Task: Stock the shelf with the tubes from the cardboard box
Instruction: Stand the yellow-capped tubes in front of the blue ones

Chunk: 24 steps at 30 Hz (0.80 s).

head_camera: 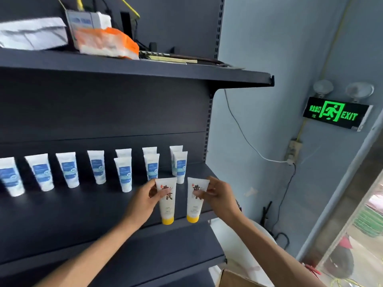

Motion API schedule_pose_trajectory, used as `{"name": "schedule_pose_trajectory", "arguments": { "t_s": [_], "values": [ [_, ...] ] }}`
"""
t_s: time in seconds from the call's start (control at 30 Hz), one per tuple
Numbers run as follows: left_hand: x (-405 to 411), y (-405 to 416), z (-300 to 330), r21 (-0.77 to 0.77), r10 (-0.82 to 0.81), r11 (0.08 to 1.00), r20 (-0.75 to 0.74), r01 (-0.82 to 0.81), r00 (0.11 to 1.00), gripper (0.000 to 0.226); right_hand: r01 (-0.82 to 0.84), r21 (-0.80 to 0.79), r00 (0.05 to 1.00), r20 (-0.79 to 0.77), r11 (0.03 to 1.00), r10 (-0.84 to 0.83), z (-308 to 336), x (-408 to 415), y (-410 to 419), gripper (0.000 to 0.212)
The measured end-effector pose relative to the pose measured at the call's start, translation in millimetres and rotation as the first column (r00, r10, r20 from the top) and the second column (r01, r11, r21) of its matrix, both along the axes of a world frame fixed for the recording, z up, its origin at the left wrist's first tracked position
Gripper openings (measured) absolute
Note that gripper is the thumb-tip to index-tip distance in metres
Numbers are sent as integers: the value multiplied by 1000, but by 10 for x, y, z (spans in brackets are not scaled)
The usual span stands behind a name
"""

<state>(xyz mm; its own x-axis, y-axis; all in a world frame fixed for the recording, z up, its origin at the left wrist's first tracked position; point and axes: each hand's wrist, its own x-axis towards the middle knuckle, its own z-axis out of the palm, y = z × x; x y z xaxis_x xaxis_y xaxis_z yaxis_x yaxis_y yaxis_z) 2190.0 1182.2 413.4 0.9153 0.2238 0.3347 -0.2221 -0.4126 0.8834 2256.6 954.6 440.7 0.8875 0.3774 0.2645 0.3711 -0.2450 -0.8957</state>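
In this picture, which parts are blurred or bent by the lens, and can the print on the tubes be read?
Head view: the white papers and orange packet on the top shelf are smeared; that shelf's edge bows from the wide lens; the blue-label tubes are too soft to read; the large characters on the yellow-capped tubes stay legible.

The shelf [83,214] looks like dark painted metal, matt and smooth. On it, the blue-labelled tubes [70,169] are white plastic with a soft sheen. At the shelf's front edge, the two yellow-capped tubes [166,200] are smooth cream plastic with glossy caps. Below the shelf's right end, the cardboard box [234,279] is plain matt brown. On the board above the shelf, an orange packet [107,43] looks like crinkled glossy film.
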Motion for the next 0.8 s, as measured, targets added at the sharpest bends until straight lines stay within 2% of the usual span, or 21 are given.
{"name": "schedule_pose_trajectory", "arguments": {
  "t_s": [0.17,0.47,0.6,0.8],
  "values": [
    [-166,434,99,17,79,997,30,-79,996,21,-62,41,998,1,997,62,108,18,483,16],
    [-521,1328,127,24,201,979,40,-202,979,21,-156,17,987,26,988,156,192,-52,1398,13],
    [-680,1709,145,26,258,966,34,-259,966,12,-179,21,984,13,984,179,169,-95,1826,10],
    [-879,2256,125,41,321,946,6,-321,947,11,-213,9,977,1,977,213,161,-195,2395,16]
  ]
}}
